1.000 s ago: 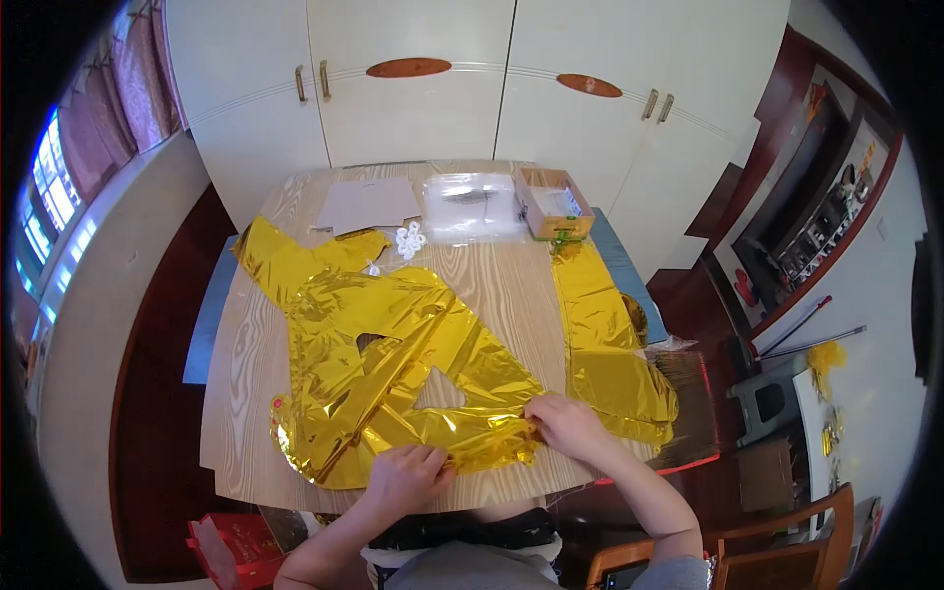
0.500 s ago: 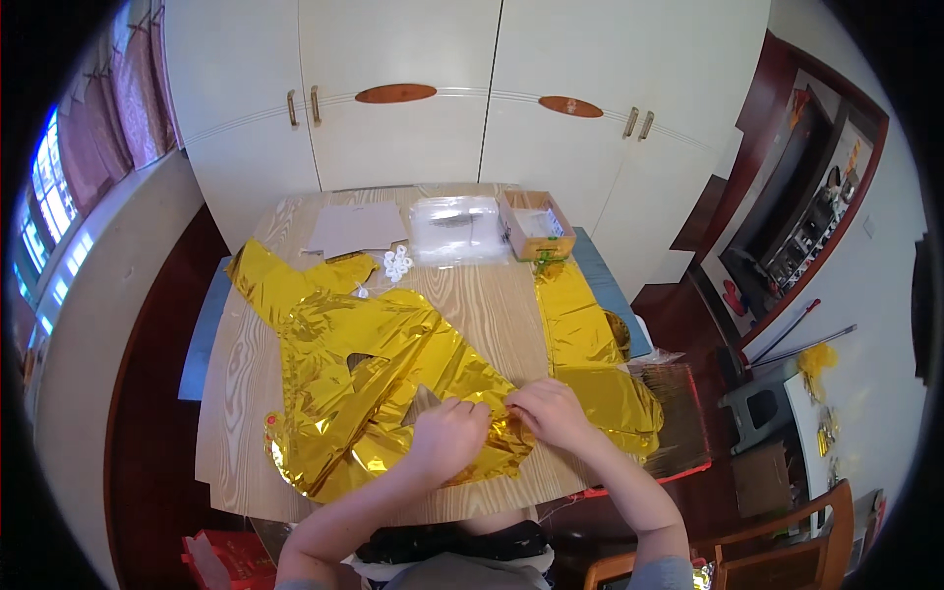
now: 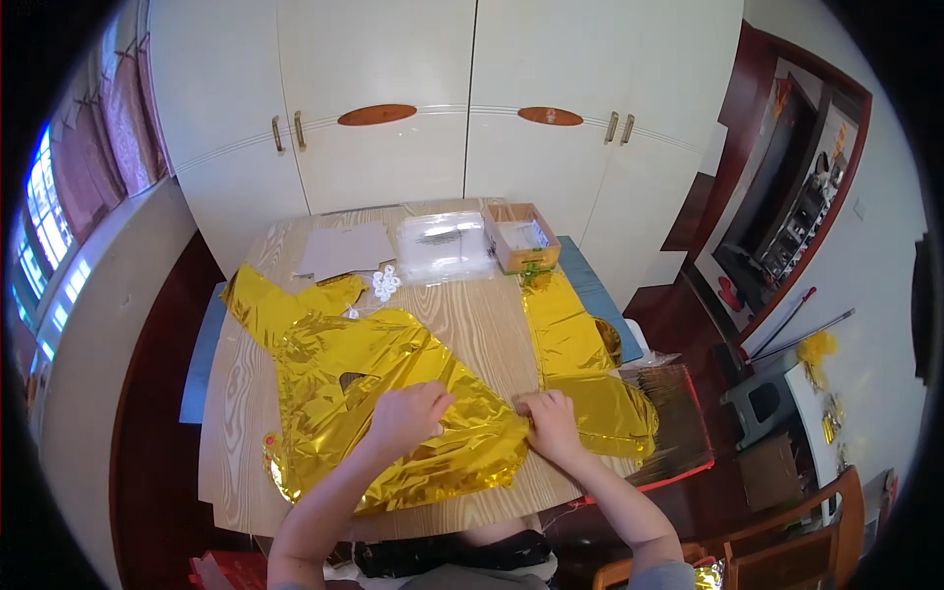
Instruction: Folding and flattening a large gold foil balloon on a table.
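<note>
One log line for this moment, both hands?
left hand: flat on gold foil balloon | right hand: pinching its right edge | surface: wooden table

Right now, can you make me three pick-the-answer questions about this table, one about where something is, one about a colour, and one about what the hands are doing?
1. Where is the small open cardboard box?
A. at the far edge of the wooden table
B. on the floor
C. under the left hand

2. What colour is the big crinkly foil balloon?
A. blue
B. gold
C. green

3. What is the left hand doing?
A. hanging in the air
B. pressing flat on the foil
C. opening a cupboard

Answers: 1 A, the box sits by the clear plastic bag at the far edge. 2 B, the foil is shiny gold. 3 B, the left hand lies on the foil, and the right hand touches its edge.
</note>
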A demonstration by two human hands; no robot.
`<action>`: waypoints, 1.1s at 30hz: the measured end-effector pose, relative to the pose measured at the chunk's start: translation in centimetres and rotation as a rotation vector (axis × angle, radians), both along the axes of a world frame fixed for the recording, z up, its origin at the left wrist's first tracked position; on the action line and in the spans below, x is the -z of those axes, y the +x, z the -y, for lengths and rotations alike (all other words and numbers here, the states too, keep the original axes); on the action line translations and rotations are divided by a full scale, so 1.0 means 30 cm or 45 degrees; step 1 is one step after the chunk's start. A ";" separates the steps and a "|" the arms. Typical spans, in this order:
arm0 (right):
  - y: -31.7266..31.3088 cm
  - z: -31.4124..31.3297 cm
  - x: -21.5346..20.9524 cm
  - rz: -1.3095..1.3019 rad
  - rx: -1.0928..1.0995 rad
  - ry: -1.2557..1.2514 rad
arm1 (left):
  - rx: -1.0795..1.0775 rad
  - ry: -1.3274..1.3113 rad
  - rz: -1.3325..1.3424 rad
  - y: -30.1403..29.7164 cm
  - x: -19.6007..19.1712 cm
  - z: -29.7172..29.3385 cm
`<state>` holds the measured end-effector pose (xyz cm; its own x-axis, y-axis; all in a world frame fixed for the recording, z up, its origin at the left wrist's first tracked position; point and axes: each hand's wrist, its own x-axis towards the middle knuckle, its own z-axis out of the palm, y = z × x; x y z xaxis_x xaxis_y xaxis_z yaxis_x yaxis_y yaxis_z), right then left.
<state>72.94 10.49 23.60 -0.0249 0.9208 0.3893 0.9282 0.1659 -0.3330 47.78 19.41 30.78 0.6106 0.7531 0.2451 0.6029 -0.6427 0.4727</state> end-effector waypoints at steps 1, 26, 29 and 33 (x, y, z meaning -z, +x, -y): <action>0.012 -0.005 0.008 0.005 -0.036 -0.037 | 0.020 -0.069 0.043 -0.003 -0.004 0.016; 0.038 -0.261 -0.082 -0.280 -0.532 -0.209 | -0.125 0.178 0.056 -0.074 0.017 0.096; 0.081 -0.316 0.027 -0.032 -0.568 -0.284 | -0.113 0.183 0.103 -0.077 0.031 0.093; 0.051 -0.337 0.058 -0.185 -0.625 -0.143 | -0.131 0.202 0.176 -0.076 0.018 0.102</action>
<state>74.48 20.59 21.87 -0.4171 0.8505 0.3205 0.6932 0.5258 -0.4929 45.51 16.34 30.24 0.4850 0.7552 0.4409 0.6059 -0.6537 0.4534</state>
